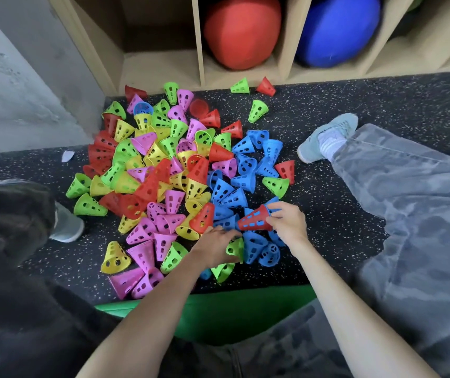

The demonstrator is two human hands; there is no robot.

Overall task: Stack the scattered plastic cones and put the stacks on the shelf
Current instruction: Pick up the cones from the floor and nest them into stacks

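Several perforated plastic cones in red, blue, green, yellow and pink lie in a heap (169, 170) on the dark speckled floor. My right hand (286, 221) grips a red cone (255, 219) by its narrow end; blue shows through the red cone's holes, as if a blue cone sits inside. My left hand (214, 248) reaches into the near edge of the heap beside a green cone (236, 248) and blue cones (256, 245); its fingertips are partly hidden, and I cannot tell whether it holds one. The wooden shelf (161, 69) stands behind the heap.
A red ball (241, 31) and a blue ball (337, 28) fill two shelf compartments; the left compartment looks bare. My right leg and shoe (327, 137) stretch along the right, my left shoe (65, 225) lies at the left. A green cushion (218, 312) is under me.
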